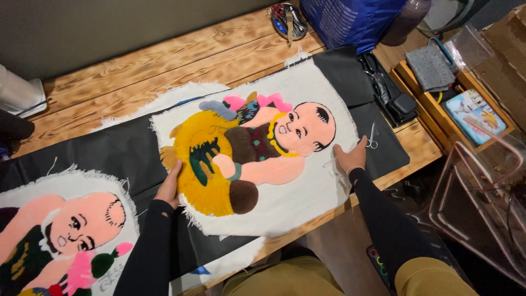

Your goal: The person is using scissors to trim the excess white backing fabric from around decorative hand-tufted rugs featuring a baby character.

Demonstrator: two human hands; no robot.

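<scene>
Hands flat, left hand (pixel 170 187) and right hand (pixel 350 158) pressing tufted rug (pixel 257 164) edges on table (pixel 137 71).

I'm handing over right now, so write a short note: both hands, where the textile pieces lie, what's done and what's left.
Left hand: flat on the left edge of the tufted baby-with-fish piece, gripping nothing.
Right hand: pressing its right edge, beside the small scissors.
The piece lies face up on black sheeting over the wooden table. A second tufted baby piece lies lower left.
Done: piece spread flat. Left: cannot tell from this view.
</scene>
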